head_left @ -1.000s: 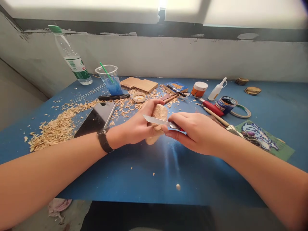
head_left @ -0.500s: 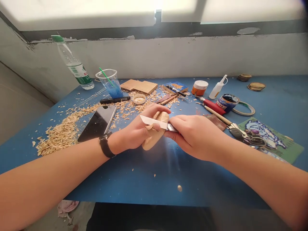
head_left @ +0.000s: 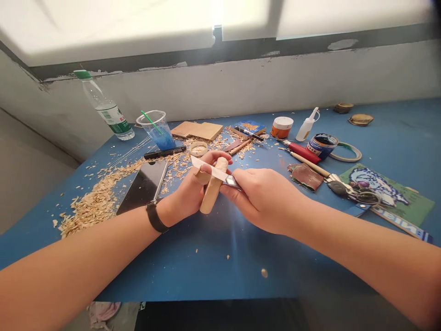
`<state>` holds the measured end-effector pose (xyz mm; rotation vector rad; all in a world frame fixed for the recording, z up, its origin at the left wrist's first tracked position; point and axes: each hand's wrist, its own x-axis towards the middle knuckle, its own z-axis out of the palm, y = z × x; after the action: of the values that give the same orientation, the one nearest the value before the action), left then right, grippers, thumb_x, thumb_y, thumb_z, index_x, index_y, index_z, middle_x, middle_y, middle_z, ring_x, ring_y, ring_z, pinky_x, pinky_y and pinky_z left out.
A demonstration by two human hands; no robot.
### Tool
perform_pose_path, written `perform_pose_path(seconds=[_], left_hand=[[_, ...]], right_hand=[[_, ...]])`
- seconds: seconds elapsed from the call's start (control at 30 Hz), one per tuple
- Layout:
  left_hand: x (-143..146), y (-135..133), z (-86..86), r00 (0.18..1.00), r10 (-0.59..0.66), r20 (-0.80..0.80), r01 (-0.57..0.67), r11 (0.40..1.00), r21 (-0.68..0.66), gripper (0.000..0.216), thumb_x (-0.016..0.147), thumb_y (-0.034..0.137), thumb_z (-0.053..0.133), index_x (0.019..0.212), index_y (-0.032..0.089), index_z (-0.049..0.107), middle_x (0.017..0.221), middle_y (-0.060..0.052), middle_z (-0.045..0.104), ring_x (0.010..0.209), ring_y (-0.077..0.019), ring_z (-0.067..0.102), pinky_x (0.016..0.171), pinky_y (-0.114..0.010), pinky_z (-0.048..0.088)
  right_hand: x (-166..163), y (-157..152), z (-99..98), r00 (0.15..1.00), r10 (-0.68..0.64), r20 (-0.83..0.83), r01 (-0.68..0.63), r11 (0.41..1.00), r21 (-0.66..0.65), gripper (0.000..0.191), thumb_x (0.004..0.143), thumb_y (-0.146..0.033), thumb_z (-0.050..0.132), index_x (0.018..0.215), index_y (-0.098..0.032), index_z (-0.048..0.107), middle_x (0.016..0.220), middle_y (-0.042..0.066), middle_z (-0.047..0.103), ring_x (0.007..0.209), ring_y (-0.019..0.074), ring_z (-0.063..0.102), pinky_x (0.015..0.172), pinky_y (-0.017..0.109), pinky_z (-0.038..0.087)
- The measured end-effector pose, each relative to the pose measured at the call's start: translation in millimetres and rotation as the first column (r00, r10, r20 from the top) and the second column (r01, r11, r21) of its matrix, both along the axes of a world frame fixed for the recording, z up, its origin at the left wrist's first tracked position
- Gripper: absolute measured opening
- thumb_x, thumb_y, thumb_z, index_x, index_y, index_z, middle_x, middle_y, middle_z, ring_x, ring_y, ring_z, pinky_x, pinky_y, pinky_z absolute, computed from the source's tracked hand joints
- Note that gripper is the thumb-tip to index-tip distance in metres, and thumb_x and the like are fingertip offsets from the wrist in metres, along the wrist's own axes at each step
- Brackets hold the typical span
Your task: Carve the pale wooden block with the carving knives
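The left hand (head_left: 188, 193), a watch (head_left: 154, 216) at its wrist, is closed around a pale piece of wood (head_left: 210, 195), held upright at the centre of the frame just above the blue table (head_left: 213, 262). The right hand (head_left: 263, 195) grips a knife (head_left: 208, 168) whose blade lies across the wood's upper end. This looks like a whittling cut in mid-stroke. Shavings (head_left: 99, 202) lie heaped at left beside a phone (head_left: 143, 184). Any further cut calls for a firm hold, with fingers clear of the edge.
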<state>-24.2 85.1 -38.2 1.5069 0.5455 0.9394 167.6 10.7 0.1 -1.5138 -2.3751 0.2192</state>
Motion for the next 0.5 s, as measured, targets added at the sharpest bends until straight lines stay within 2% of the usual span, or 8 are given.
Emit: perform_pose_path(seconds=[0.1, 0.23, 0.37, 0.5], left_hand=[[-1.8, -0.4, 5.5, 0.999, 0.023, 0.044, -0.022, 0.999, -0.040, 0.079, 0.080, 0.092, 0.064, 0.115, 0.022, 0.067, 0.118, -0.009, 0.068, 0.097, -0.0261, 0.067, 0.080, -0.036, 0.056], [-7.2, 2.0, 10.3, 0.994, 0.060, 0.086, -0.053, 0.995, -0.082, 0.067, 0.082, 0.082, 0.071, 0.108, 0.021, 0.066, 0.110, -0.008, 0.069, 0.090, -0.0235, 0.067, 0.079, -0.037, 0.056], [-12.9, 6.1, 10.9, 0.996, 0.011, 0.088, -0.007, 0.999, -0.038, 0.070, 0.081, 0.085, 0.069, 0.105, 0.019, 0.066, 0.102, -0.008, 0.069, 0.084, -0.0232, 0.066, 0.075, -0.037, 0.054], [-14.2, 8.7, 7.9, 0.995, -0.007, 0.101, 0.009, 1.000, -0.017, 0.066, 0.080, 0.081, 0.070, 0.102, 0.019, 0.066, 0.100, -0.009, 0.068, 0.091, -0.0260, 0.065, 0.075, -0.037, 0.053]], right_hand=[[-7.2, 4.6, 6.9, 1.000, -0.008, -0.013, 0.007, 0.999, -0.038, 0.037, 0.114, -0.045, 0.043, 0.100, -0.019, 0.065, 0.080, 0.005, 0.067, 0.066, 0.0176, 0.051, 0.061, 0.033, 0.026], [-16.8, 13.8, 20.1, 1.000, 0.003, 0.031, 0.000, 0.996, -0.090, 0.042, 0.113, -0.046, 0.045, 0.087, -0.020, 0.065, 0.073, 0.004, 0.063, 0.060, 0.0152, 0.046, 0.060, 0.032, 0.025], [-23.2, 20.6, 30.5, 0.997, 0.039, 0.061, -0.030, 0.990, -0.140, 0.045, 0.111, -0.045, 0.046, 0.077, -0.020, 0.063, 0.066, 0.002, 0.059, 0.057, 0.0134, 0.044, 0.059, 0.032, 0.024], [-22.1, 24.4, 31.0, 0.996, 0.042, 0.081, -0.029, 0.986, -0.161, 0.051, 0.110, -0.048, 0.049, 0.068, -0.020, 0.057, 0.059, 0.000, 0.051, 0.053, 0.0120, 0.037, 0.057, 0.032, 0.022]])
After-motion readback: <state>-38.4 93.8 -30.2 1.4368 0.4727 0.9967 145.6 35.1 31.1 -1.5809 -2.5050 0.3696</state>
